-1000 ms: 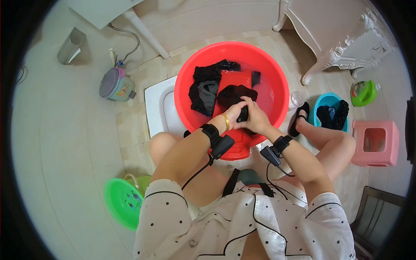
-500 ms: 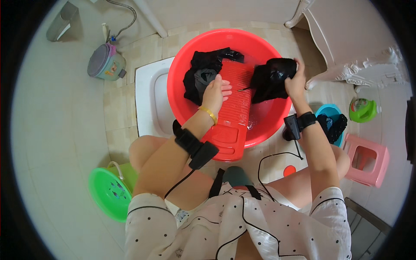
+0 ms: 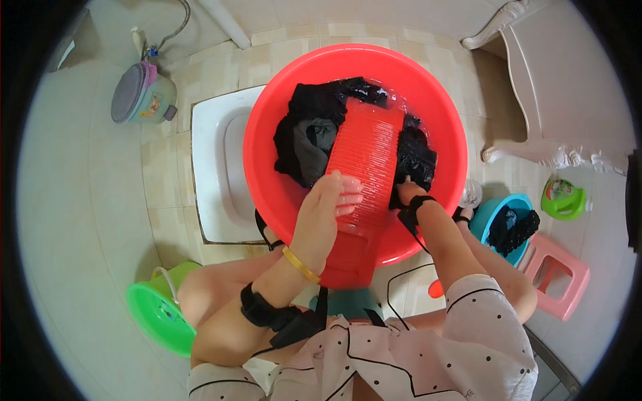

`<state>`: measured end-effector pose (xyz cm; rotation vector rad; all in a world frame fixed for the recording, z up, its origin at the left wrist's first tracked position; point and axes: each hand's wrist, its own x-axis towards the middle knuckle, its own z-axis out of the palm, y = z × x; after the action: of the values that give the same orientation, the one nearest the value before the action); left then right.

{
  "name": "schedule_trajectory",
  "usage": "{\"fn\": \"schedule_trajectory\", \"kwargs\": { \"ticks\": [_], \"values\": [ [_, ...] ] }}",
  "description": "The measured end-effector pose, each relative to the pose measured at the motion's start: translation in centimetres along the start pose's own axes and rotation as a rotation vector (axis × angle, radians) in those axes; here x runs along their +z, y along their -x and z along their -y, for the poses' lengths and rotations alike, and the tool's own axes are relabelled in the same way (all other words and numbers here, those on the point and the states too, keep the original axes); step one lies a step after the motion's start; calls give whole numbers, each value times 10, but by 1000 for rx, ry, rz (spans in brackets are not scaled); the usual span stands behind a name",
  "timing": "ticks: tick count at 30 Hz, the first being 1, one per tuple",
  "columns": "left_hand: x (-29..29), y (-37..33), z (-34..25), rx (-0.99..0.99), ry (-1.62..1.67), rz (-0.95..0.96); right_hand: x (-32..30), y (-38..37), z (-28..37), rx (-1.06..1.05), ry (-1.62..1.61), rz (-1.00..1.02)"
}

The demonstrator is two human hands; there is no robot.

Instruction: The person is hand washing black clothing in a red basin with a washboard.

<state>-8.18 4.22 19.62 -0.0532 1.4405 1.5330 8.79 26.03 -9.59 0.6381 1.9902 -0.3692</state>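
Observation:
A large red basin holds water and wet dark clothes. A red washboard leans in it, its lower end over the near rim. My left hand is open at the washboard's left edge, fingers stretched out over the ridges. To the right of the board, my right hand is down in the basin, its partly hidden fingers closed on a wet black garment. More black clothing, with a grey piece on it, lies heaped left of the board.
A white squat toilet is left of the basin. A green bucket stands at lower left. On the right are a blue basin of clothes, a pink stool and a green detergent bottle. Carved white furniture stands at upper right.
My right hand has come down and nearer with the black garment, from above the basin's right side into the water. My left hand has moved nearer along the washboard.

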Motion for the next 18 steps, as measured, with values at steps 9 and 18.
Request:
{"fn": "schedule_trajectory", "kwargs": {
  "ticks": [9, 18],
  "values": [
    [-5, 0, 29, 21, -144, -24, 26, -37, -59, 253, -146, -552],
    [-8, 8, 58, 239, -272, 100, -59, 81, -55, -235, -390, -666]
  ]
}}
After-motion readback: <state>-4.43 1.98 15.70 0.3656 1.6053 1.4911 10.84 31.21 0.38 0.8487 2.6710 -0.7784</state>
